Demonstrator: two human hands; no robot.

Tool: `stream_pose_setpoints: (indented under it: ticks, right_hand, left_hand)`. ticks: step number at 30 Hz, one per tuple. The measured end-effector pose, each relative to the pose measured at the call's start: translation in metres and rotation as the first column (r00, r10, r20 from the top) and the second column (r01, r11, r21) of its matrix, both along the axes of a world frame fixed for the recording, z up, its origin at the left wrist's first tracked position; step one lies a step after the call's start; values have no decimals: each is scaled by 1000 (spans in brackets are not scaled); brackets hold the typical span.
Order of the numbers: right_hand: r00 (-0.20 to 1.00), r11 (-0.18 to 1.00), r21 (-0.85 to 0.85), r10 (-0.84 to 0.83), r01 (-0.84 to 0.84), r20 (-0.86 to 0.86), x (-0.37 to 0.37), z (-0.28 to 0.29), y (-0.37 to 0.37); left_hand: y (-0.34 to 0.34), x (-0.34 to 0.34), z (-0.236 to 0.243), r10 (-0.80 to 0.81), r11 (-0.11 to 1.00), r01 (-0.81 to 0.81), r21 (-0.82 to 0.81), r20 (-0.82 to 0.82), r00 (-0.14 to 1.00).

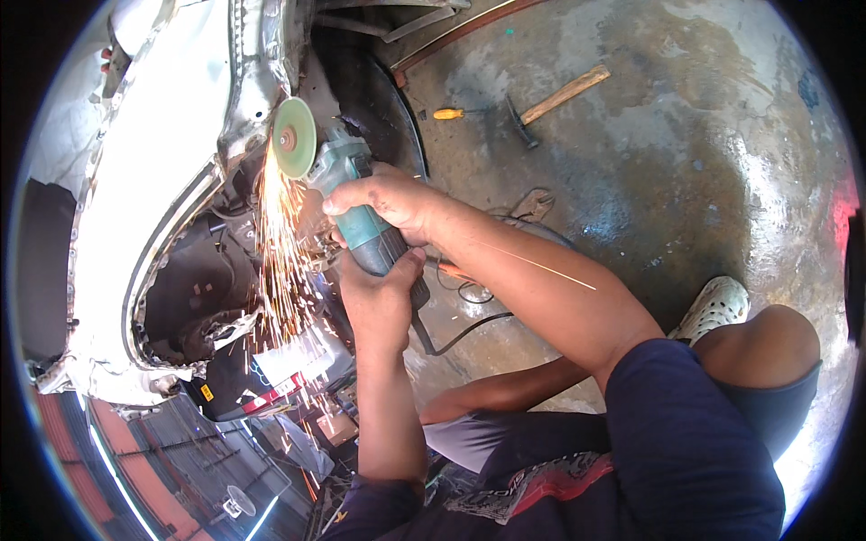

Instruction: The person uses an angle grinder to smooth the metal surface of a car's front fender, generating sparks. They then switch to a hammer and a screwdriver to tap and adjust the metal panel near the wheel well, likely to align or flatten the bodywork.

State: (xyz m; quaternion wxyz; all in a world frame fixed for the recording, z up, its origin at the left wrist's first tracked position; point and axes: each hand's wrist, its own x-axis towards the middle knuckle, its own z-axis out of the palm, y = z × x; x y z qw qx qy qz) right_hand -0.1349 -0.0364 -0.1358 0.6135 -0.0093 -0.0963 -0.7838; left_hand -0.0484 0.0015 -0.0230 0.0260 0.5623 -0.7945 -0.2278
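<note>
Both hands clamped around a teal angle grinder: right hand wrapped over the body near the head, fingers curled tight; left hand gripping the rear handle from below; black cord trailing off the tail; round disc pressed edge-on against the white car body panel, sparks streaming down; 1 hammer and 1 yellow screwdriver lying well apart on the concrete floor. Best done with light steady pressure, wrists locked, cord kept clear of the disc, sparks directed away from legs.
</note>
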Motion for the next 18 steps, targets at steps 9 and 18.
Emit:
stream_pose_setpoints:
  ticks: [9,18]
  right_hand:
    - [997,997,33,72,-72,16,13,-14,3]
    - [997,997,-26,78,-78,-3,2,-9,2]
  left_hand:
    - [2,15,-13,38,996,-33,86,-59,998]
    - [6,7,-14,-10,1000,10,-6,-41,999]
